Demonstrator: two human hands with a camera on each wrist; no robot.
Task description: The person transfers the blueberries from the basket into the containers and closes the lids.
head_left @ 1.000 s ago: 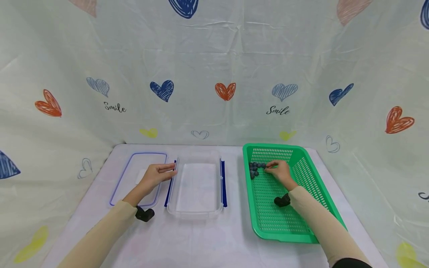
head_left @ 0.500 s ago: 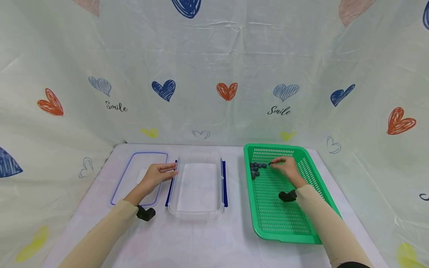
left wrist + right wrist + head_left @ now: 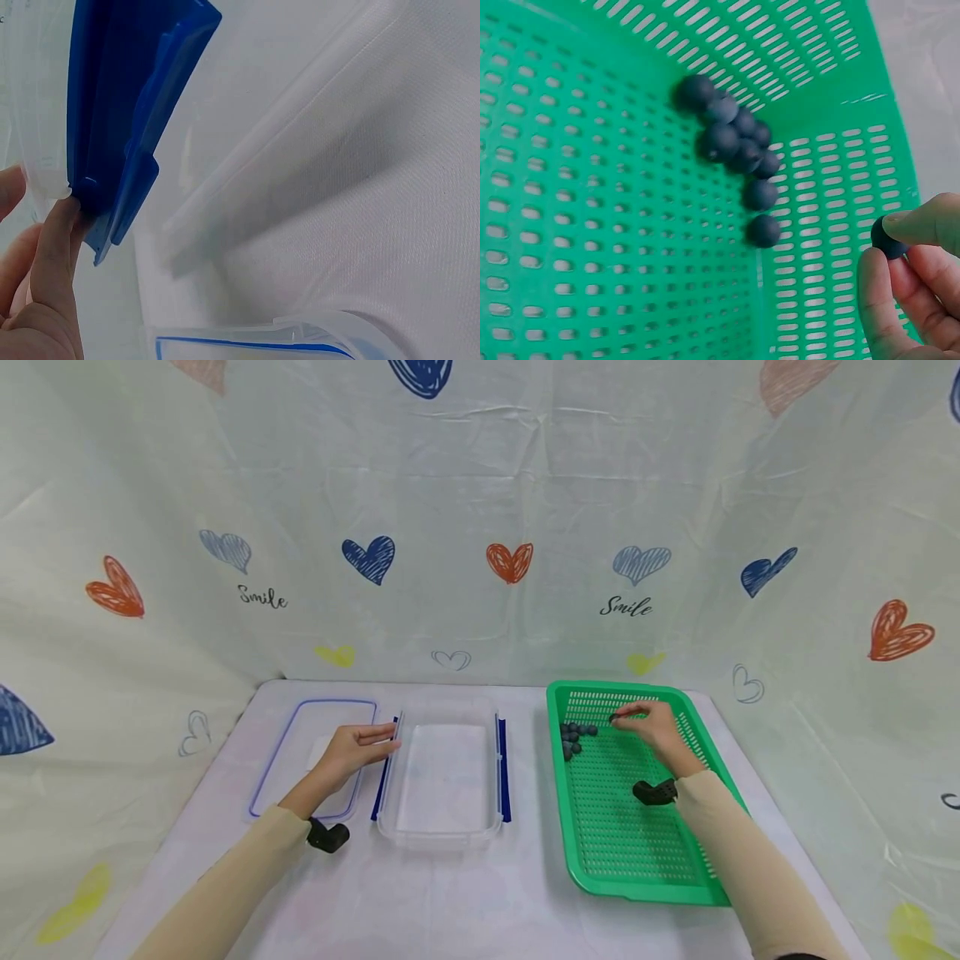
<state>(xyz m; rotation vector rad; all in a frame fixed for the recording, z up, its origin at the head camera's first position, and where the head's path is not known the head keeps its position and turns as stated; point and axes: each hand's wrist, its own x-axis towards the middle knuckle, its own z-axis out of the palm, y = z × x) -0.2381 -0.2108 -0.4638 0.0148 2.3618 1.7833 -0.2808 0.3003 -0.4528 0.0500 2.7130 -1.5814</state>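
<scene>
My right hand [image 3: 652, 731] pinches a blueberry [image 3: 889, 241] between thumb and fingertips, above the far part of the green basket [image 3: 564, 810]. Several more blueberries [image 3: 720, 142] lie clustered in the basket's far left corner, to the left of that hand. My left hand [image 3: 348, 758] grips the left edge of a clear plastic container [image 3: 438, 839], thumb and fingers on either side of it. In the left wrist view its fingers touch the container's blue locking flap [image 3: 112, 112], which hangs outward. The container stands without its lid, and I see nothing inside it.
A clear lid with a blue seal [image 3: 288, 727] lies flat left of the container, partly behind my left hand. A second blue flap [image 3: 503, 772] stands out on the container's right side. Behind the white-covered table [image 3: 457, 910] hangs a heart-printed sheet [image 3: 450, 485].
My right hand has drawn a blueberry away from the cluster, lifting it to the right and slightly back. My left hand stays at the container's edge.
</scene>
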